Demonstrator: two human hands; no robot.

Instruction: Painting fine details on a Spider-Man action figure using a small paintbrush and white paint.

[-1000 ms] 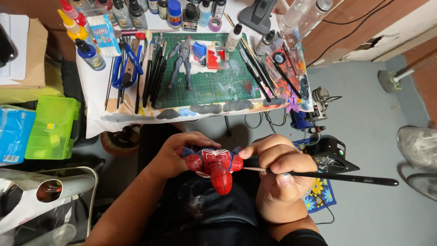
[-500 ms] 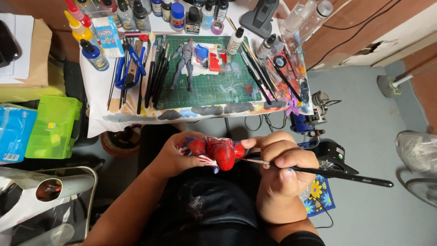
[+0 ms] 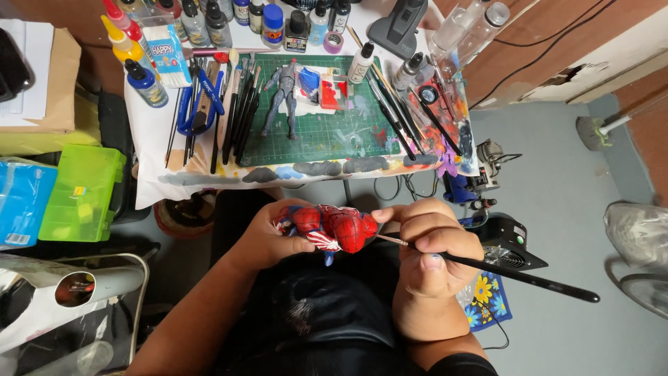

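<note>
Two hands meet over the lap, below the table edge (image 3: 209,188). Going by its colour, the red figure (image 3: 334,230) looks mostly painted, with red and blue already covering it; fine detail seems to be what remains. On the left, the left hand (image 3: 268,240) wraps around the figure, tilting it sideways. On the right, the right hand (image 3: 431,254) pinches a thin black brush (image 3: 515,273), its tip touching the figure's head.

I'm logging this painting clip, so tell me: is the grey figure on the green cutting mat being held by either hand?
No, the grey figure lies alone on the green cutting mat, untouched by either hand.
</note>
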